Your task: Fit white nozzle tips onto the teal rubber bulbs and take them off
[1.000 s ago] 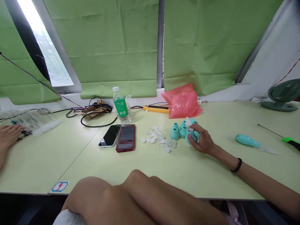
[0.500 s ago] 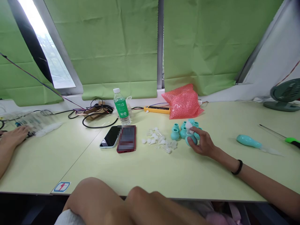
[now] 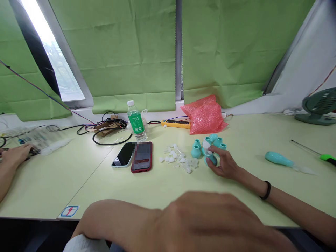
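In the head view, the right hand (image 3: 222, 162) reaches in from the right edge of the worktop (image 3: 126, 189). Its thumb and index finger are bent almost together and have hold of a teal bulb (image 3: 212, 160) with a white tip (image 3: 206, 145) above it; whether the tip is fitted inside, I cannot tell. The held bulb is right of the middle, just beside other teal bulbs (image 3: 195, 151), on their nearer side. The left hand (image 3: 207, 220) is blurred and very close to the camera, before the near edge; how far it is open, and whether it holds something, I cannot tell.

Small white and clear pieces (image 3: 172, 159) lie scattered to the left of the bulbs. Two phones (image 3: 142, 161) lie further left, and behind them, toward the far edge, stands a bottle (image 3: 137, 123). Near the left edge, another person's hand (image 3: 17, 155) is beside clear plastic packets (image 3: 39, 138).
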### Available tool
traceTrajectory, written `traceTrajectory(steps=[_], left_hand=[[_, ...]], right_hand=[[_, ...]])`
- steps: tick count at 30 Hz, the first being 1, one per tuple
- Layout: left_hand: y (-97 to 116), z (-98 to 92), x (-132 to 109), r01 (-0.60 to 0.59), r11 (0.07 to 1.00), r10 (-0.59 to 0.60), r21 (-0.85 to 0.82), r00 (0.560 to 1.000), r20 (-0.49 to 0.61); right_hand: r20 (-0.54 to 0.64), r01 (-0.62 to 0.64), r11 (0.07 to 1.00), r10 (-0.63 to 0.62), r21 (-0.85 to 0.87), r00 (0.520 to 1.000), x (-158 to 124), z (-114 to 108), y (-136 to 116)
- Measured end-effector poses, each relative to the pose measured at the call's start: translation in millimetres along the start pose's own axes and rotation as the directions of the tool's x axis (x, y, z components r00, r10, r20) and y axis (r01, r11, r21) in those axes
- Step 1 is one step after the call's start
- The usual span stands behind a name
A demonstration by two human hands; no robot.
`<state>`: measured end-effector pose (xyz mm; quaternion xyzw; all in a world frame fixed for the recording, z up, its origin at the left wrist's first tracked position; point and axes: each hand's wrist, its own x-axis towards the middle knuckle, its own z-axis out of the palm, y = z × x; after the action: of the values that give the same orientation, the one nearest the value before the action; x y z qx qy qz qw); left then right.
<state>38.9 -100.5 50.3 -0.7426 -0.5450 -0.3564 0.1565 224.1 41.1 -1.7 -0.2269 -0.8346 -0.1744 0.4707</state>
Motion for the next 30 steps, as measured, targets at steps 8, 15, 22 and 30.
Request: traceTrajectory(steps=[8,15,22,30], left_hand=[[-57.5,43.1,37.1,-0.201,0.870,0.245,-0.450,0.969,0.042],[-78.2,58.1,32.0,-0.399,0.903,0.429,-0.155,0.835,0.346],[-76.3,69.8,29.2,-0.425,0.904,0.322,0.054,0.758,0.566],[-78.7,73.9,31.3,-0.166,0.975,0.065,0.145,0.844,0.532]], right_hand=[[0.284,0.129,0.989,-0.145,0.074,0.948,10.8,4.9,-36.9],[0.261,0.071,0.987,-0.106,0.141,0.960,10.1,13.3,-48.8],[0.278,-0.034,0.983,-0.018,0.179,0.960,2.4,13.2,-45.4],[0.282,-0.437,0.880,0.379,0.184,0.881,2.2,17.1,-50.2]])
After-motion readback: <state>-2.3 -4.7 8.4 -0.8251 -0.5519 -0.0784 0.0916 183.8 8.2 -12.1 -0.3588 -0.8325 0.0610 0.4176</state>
